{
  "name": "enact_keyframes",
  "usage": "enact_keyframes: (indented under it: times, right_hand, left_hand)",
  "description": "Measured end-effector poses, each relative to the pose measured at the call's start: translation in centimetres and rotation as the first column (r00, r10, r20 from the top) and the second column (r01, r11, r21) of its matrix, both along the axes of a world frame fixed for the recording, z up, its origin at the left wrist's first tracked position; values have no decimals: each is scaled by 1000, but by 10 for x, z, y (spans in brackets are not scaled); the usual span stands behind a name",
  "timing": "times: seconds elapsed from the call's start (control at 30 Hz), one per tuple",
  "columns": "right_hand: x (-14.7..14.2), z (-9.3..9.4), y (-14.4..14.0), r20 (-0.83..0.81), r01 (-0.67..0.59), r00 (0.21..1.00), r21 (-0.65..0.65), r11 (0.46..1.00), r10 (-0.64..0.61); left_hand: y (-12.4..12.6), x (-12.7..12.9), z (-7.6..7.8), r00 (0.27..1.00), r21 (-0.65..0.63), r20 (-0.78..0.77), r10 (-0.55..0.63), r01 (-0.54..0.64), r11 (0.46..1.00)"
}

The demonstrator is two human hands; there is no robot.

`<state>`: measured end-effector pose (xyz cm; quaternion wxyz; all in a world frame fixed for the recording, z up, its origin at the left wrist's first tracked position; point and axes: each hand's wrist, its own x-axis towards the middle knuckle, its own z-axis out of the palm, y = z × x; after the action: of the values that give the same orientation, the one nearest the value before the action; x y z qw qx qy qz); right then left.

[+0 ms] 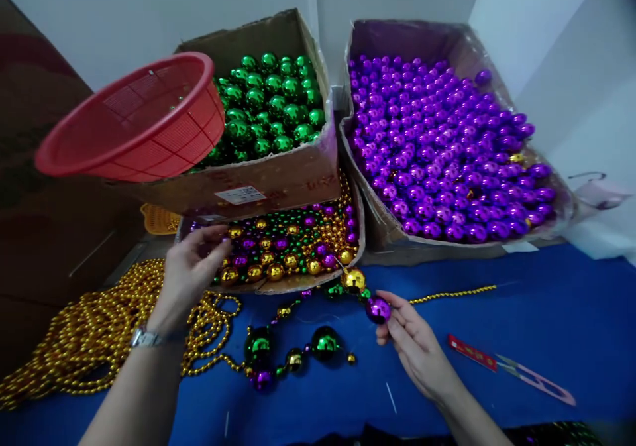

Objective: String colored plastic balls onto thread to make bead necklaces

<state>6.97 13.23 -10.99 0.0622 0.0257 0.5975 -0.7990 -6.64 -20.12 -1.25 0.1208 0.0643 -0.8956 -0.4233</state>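
- Head view: right hand (417,346) fingertips pinch glossy purple plastic bead (378,309), strung beside gold bead (353,279); likely light, slick, best gripped across its middle.
- Left hand (191,270), fingers loosely spread, reaches into shallow cardboard tray of mixed beads (293,247).

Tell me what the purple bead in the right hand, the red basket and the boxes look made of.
Purple bead: likely metallized plastic; glossy, mirror-like highlights. Red basket: moulded plastic, matte, with a mesh grid wall. Boxes: brown cardboard, dull, with creased, worn edges. The right hand pinches the bead.
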Motion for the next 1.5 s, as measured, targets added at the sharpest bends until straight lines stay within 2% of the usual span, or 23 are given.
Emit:
enact_keyframes:
  times: [0.03, 0.07, 0.13, 0.17, 0.2, 0.23, 0.3, 0.4, 0.53, 0.7, 0.83, 0.97, 1.07, 1.2, 1.27, 1.33, 1.4, 1.43, 1.47, 1.5]
  right_hand:
    - [0, -1, -1, -4, -2, 1000, -1, 1000, 2]
    - [0, -2, -2, -8, -5, 1000, 3, 1000, 5]
    - [0, -5, -3, -13, -13, 1000, 32, 999, 14]
    - [1, -6, -4, -13, -23, 1000, 57, 998, 24]
    - [2, -5, -4, -14, -32, 999, 86, 996, 34]
    - [2, -5, -4, -16, -44, 999, 117, 992, 46]
    - [4, -2, -3, -16, -66, 997, 177, 982, 70]
    - [6, 3, 0, -14, -77, 997, 225, 971, 82]
    - [5, 5, 0, -8, -84, 996, 248, 965, 89]
    - [5, 2, -2, -25, -95, 994, 284, 954, 107]
    - [6, 2, -2, -42, -75, 995, 333, 940, 94]
    - [6, 0, 0, -58, -10, 998, 429, 903, 39]
    - [7, -9, 4, -68, 17, 997, 559, 829, 25]
    - [10, -34, 14, -10, -75, 993, 700, 711, 115]
    - [14, -48, 20, 8, -127, 982, 772, 623, 190]
    - [17, -57, 27, -4, -134, 963, 859, 495, 268]
    - [18, -56, 32, -31, -92, 948, 926, 366, 318]
    - [18, -51, 34, -59, -57, 943, 941, 333, 328]
    - [16, -43, 34, -95, -22, 939, 943, 332, 331]
    - [14, -33, 32, -140, 12, 934, 932, 363, 328]
  left_hand:
    - [15, 10, 1, 997, 250, -20, -77, 80, 965]
    - [32, 19, 1, 990, 461, -28, -139, 136, 877]
    - [62, 33, -2, 966, 761, -11, -258, 176, 624]
    - [75, 37, -5, 948, 846, 11, -317, 160, 509]
    - [86, 41, -9, 931, 898, 30, -364, 135, 419]
    - [94, 43, -13, 915, 927, 50, -401, 106, 359]
    - [105, 45, -20, 896, 950, 82, -436, 62, 306]
    - [110, 45, -26, 892, 955, 91, -443, 48, 293]
    - [110, 46, -27, 890, 960, 81, -448, 50, 274]
    - [108, 49, -27, 888, 947, 80, -454, 74, 312]
    - [109, 51, -28, 892, 916, 54, -450, 135, 377]
    - [116, 54, -27, 902, 822, 40, -431, 215, 527]
    - [126, 58, -32, 883, 735, 41, -467, 290, 613]
    - [141, 70, -50, 853, 677, 85, -516, 330, 657]
    - [147, 78, -61, 843, 626, 61, -535, 385, 678]
    - [151, 85, -68, 832, 531, -14, -554, 476, 701]
    - [152, 87, -69, 803, 427, -80, -590, 563, 708]
    - [152, 87, -66, 789, 386, -98, -607, 592, 707]
    - [152, 87, -61, 778, 356, -108, -619, 611, 707]
    - [151, 85, -54, 770, 335, -116, -627, 625, 705]
